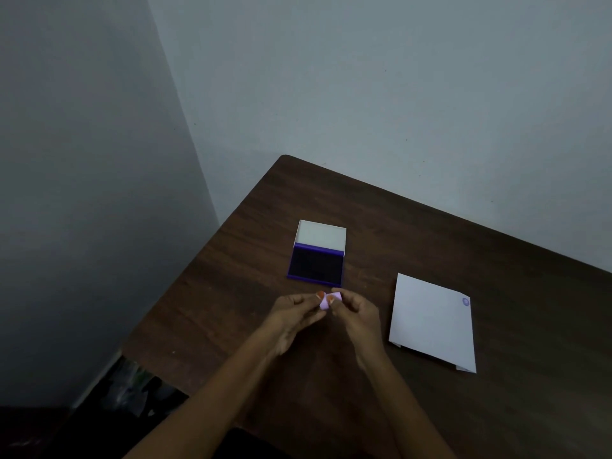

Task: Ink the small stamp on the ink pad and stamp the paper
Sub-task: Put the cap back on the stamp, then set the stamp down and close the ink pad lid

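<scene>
On the left there is a grey wall (pixel 82 193), and it meets another wall in a corner behind the brown wooden table (pixel 496 392). The table is dark and the room is dim.

Near the middle of the table sits the ink pad (pixel 315 265). It is purple, and its lid (pixel 320 234) is open and stands up at the back. The dark ink part faces up.

Just in front of the ink pad are two bare hands, held above the table. The left hand (pixel 294 316) and the right hand (pixel 356 313) come together around the small stamp (pixel 328 300). The stamp is light purple. The finger and thumb tips of both hands pinch it, one hand on each end. It is just short of the ink pad and not touching it.

To the right lies the white paper (pixel 433 323), flat on the table and well apart from the hands. It has one small round purple stamp mark (pixel 465 301) near its far right corner.
</scene>
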The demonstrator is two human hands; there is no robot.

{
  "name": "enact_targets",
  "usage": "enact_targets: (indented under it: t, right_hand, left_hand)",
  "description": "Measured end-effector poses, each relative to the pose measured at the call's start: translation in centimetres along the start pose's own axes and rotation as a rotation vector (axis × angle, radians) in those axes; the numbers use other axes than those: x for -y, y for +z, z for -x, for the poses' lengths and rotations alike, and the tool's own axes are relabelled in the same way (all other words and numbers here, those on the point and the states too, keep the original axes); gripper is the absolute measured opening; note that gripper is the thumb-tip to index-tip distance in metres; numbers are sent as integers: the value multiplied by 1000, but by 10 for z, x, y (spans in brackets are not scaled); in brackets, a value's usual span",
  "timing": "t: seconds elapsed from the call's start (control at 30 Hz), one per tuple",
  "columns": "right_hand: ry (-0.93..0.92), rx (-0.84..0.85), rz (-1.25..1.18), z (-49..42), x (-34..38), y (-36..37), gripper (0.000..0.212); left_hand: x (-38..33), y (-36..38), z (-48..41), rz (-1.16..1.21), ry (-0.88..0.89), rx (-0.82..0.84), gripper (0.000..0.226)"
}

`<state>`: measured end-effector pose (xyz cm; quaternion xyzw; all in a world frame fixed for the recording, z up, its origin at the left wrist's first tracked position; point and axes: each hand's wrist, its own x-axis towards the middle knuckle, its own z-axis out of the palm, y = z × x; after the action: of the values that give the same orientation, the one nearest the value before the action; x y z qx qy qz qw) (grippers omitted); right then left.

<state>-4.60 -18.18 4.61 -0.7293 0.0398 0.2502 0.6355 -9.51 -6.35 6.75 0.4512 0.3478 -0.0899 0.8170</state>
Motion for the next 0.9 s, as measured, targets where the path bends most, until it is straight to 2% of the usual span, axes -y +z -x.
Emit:
enact_targets:
  t: [0.1,0.23,0.3,0.5,0.6,0.7,0.9]
  right_hand:
    - [42,-37,2,-2,-3,0,9]
    - [59,-1,14,-4,-6,1,13]
    - [19,-7,51,-6,-5,3,17]
    - [-227,-3,381,-27,-9,16,6]
    - [-344,64,615,-36,-16,21,13]
    - [-378,106,795,-41,-23,24,25]
    - [-352,161,826,-40,-29,23,32]
  left_hand:
    - [5,0,1,-21,33,-54,19]
    - [9,-3,-2,-38,31,-59,25]
    - [9,-6,-8,-89,25,-101,34]
    - [2,-19,-25,-97,98,-379,21]
    - [-3,-23,-29,-101,129,-441,22]
    - [-5,-28,-34,-91,147,-475,21]
    - [-4,-31,-45,-78,176,-494,20]
